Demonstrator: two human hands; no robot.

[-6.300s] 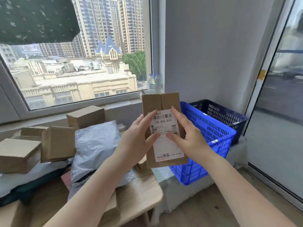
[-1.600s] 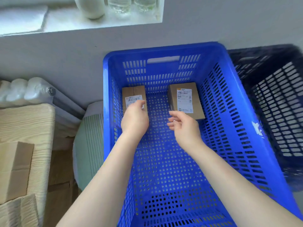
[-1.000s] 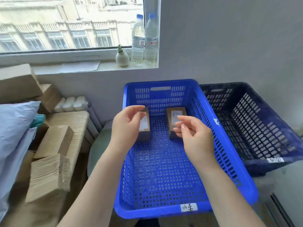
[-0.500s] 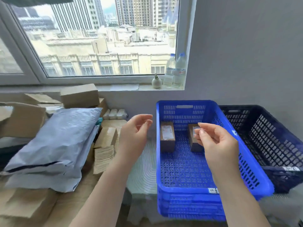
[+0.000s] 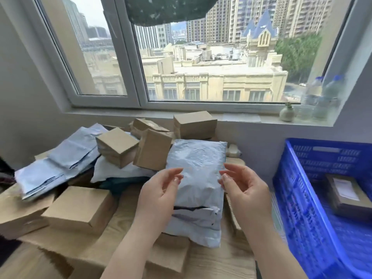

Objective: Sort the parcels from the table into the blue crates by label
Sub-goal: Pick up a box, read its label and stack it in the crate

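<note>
I see one brown cardboard box [image 5: 347, 195] in the blue plastic crate [image 5: 298, 200], many parcels left on the worktop [image 5: 201, 262], both hands, left hand [image 5: 159, 196] and right hand [image 5: 244, 190], loosely open and empty above the grey plastic mailer bag [image 5: 196, 178].

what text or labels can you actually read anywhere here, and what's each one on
No text reads clearly enough to quote.
White label on the cardboard box in the blue crate: printed, but too blurred to read.
Grey poly mailer between the hands: no label on the face that shows.
Cardboard boxes on the table: plain sides showing.
Water bottles on the sill: labels too blurred to read.
</note>
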